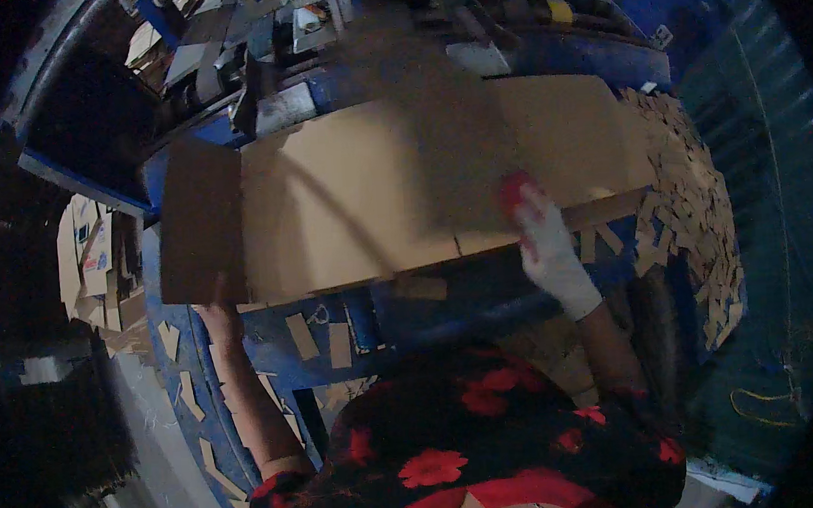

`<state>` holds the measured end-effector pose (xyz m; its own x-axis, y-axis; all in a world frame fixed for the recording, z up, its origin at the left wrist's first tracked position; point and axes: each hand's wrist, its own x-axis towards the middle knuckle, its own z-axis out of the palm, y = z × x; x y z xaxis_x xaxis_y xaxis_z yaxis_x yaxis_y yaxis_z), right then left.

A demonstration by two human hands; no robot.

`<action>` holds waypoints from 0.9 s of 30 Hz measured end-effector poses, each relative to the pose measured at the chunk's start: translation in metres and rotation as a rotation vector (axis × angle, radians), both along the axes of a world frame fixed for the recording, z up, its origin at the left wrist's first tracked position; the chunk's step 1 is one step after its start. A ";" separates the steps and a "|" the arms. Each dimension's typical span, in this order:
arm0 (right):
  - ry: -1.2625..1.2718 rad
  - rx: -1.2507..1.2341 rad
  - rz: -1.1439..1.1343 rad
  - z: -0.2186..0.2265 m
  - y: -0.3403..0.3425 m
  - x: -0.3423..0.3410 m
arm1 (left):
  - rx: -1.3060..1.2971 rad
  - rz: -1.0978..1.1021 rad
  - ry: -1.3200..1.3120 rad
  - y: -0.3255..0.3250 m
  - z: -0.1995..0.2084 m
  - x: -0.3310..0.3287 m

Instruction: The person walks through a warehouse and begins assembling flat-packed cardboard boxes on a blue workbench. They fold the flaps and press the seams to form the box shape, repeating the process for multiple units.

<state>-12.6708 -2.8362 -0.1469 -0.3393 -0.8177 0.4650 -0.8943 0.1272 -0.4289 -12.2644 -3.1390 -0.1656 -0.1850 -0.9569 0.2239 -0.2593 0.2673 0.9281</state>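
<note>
A wide brown cardboard sheet (337, 188) with fold creases lies across the blue machine in front of me. Its left panel (201, 220) stands out darker, in shadow. My left hand (217, 314) is bare and closed on the near left corner, by the crease, with its fingers partly hidden by the board. Over the right part of the near edge is my right hand (540, 236), in a white glove with red at the fingers. Motion smears those fingers, so I cannot make out whether they grip the board.
Cardboard scraps (688, 209) are heaped on the right, and strips (339, 345) lie on the blue frame nearer me. Behind the sheet runs a machine with rollers and metal parts (286, 105). Stacked cardboard (100, 259) stands at the left. A green corrugated wall (779, 185) borders the right side.
</note>
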 end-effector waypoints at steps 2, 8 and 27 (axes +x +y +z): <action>0.482 0.315 0.164 0.012 -0.013 0.015 | -0.136 -0.077 -0.387 0.025 0.013 -0.013; 0.537 0.204 0.167 0.004 -0.040 -0.005 | -0.613 -0.290 -0.638 0.047 0.007 -0.084; 0.502 0.264 0.138 0.002 -0.198 -0.133 | -0.753 -0.306 -0.669 -0.115 0.004 -0.220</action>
<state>-12.8042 -3.0346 -0.1450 -0.0121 -0.9488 0.3155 -0.9958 0.0402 0.0826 -12.4842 -3.2539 -0.1620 -0.7007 -0.5045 0.5045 -0.4817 0.8561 0.1871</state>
